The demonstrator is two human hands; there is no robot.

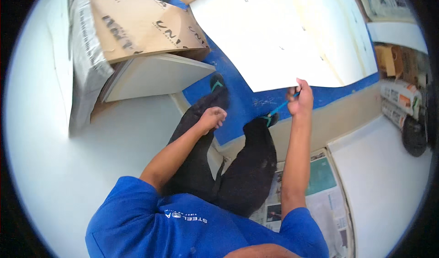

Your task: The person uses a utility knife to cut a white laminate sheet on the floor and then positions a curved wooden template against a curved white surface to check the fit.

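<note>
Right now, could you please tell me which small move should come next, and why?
Perhaps bring the left hand to the large white flat sheet to steady it: that hand appears empty over the black trousers, while the right hand, at the sheet's near edge, holds a thin blue stick.

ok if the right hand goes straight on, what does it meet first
Likely the large, flat white sheet just ahead of the right hand; depth is unclear, they could be touching.

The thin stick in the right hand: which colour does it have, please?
The stick is bright blue; it shows best in the head view.
</note>
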